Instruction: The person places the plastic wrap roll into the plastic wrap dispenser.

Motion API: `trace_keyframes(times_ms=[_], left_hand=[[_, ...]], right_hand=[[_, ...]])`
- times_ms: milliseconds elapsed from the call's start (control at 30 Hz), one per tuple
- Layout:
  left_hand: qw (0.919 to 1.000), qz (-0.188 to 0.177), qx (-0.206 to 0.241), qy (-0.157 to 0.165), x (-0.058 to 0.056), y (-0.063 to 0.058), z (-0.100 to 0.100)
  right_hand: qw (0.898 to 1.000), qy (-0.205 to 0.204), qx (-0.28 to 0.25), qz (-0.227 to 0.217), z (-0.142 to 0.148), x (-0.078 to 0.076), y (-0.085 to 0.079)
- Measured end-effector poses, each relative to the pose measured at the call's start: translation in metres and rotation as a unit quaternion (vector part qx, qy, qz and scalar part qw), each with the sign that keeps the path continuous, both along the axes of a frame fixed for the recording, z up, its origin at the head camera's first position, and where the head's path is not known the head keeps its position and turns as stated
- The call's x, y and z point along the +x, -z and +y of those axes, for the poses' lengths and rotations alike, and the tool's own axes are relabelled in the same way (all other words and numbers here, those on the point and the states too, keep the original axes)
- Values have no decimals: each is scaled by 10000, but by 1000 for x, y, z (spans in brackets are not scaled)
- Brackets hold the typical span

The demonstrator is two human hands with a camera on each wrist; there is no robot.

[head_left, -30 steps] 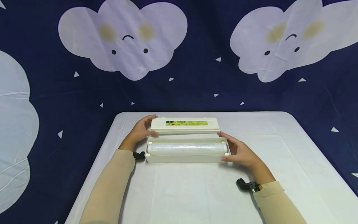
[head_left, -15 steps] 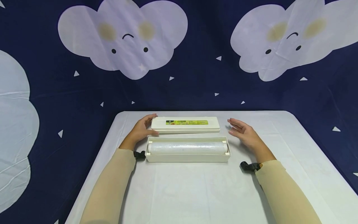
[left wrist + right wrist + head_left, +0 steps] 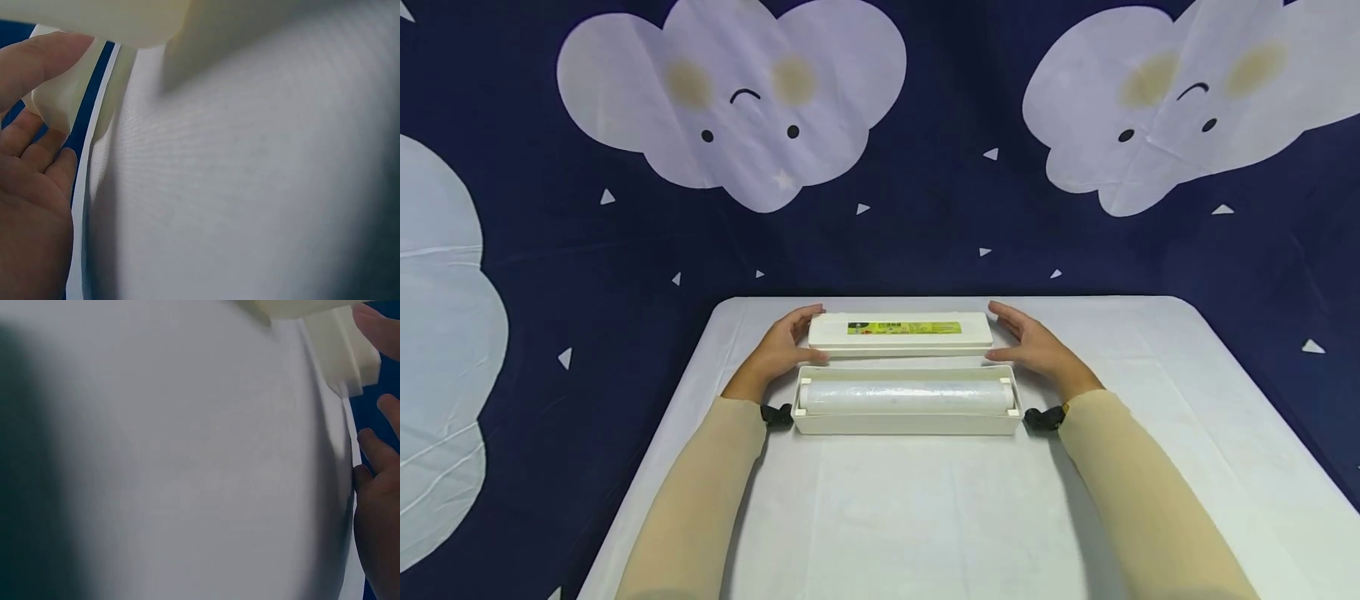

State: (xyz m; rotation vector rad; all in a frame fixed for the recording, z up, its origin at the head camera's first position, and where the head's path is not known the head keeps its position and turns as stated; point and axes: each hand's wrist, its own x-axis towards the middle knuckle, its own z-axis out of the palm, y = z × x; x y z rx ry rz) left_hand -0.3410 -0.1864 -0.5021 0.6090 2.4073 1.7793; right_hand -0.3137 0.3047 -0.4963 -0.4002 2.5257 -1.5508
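Observation:
A white lid (image 3: pixel 901 342) with a yellow-green label lies toward the back of the table. In front of it stands an open white box (image 3: pixel 906 426) holding a roll of cling film (image 3: pixel 906 397). My left hand (image 3: pixel 777 352) grips the lid's left end, thumb in front and fingers behind; the left wrist view shows those fingers against the lid's end (image 3: pixel 59 103). Around the lid's right end, my right hand (image 3: pixel 1039 350) is spread, its thumb at the front corner. In the right wrist view its fingers (image 3: pixel 378 450) stand apart from the lid; thumb contact is unclear.
A white cloth covers the table (image 3: pixel 917 517). Behind it hangs a dark blue curtain (image 3: pixel 925 258) with printed clouds. Black wrist cameras sit close to both ends of the box, the right one (image 3: pixel 1043 419) nearly touching it.
My right hand has let go of the box's right end, swung out to the right and back, then come in to the lid's right end. The left hand has stayed on the lid.

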Motion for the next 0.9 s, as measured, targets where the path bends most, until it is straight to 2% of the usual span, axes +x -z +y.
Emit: trace_keyframes(times_ms=[200,367,633,667,867,900], left_hand=[[9999,-91,-61,-79,0,1,1],[9999,-154,-46,-63,0,2,3],[9996,-244,-72,-73,2,0,3],[9996,-246,-86,-63,5,-3,4],[9997,-217,-72,-18,6,-3,3],[9997,-217,-78,-18,4,0,2]], right_hand=[[9990,-176,367,192,-13,-12,-1],[9985,9,537,89,-20,-17,3],[9999,103,106,20,-25,-17,4],[9999,90,83,20,-26,-14,0],[9998,83,178,97,-23,-13,3],[9997,95,193,124,-20,-16,7]])
